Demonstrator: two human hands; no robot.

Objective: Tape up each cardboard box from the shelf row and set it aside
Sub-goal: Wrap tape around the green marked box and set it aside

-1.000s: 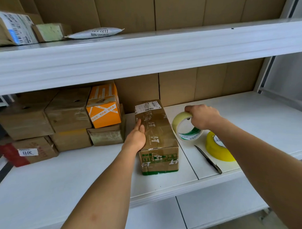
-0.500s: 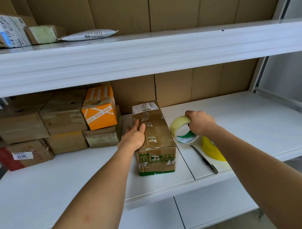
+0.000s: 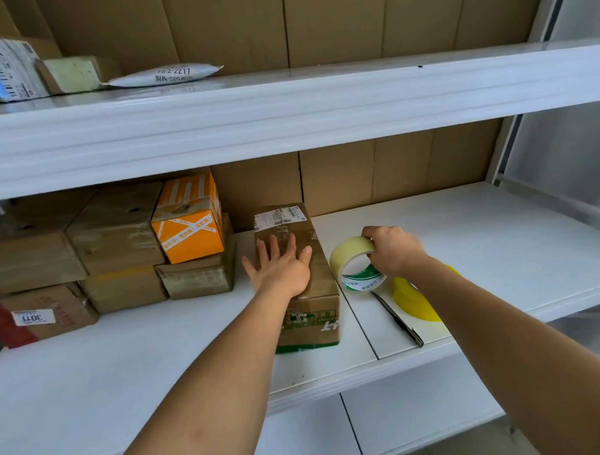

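pressing flat on top of the cardboard box (image 3: 302, 281), the left hand (image 3: 282, 269) had its fingers spread and straight — no curl at all. the box stood lengthwise on the white shelf (image 3: 132, 342), near its front edge, a shipping label at its far end. just right of the box, the right hand (image 3: 393, 249) gripped a pale tape roll (image 3: 352, 259) held upright on its edge, fingers curled over the top of the ring. right of the box again lay a dark pen-like tool (image 3: 397, 318) and, beside that, a yellow tape roll (image 3: 415, 300), partly hidden by the forearm. left of the box — a stack of brown boxes (image 3: 115, 247) with an orange box (image 3: 189, 219) on top.
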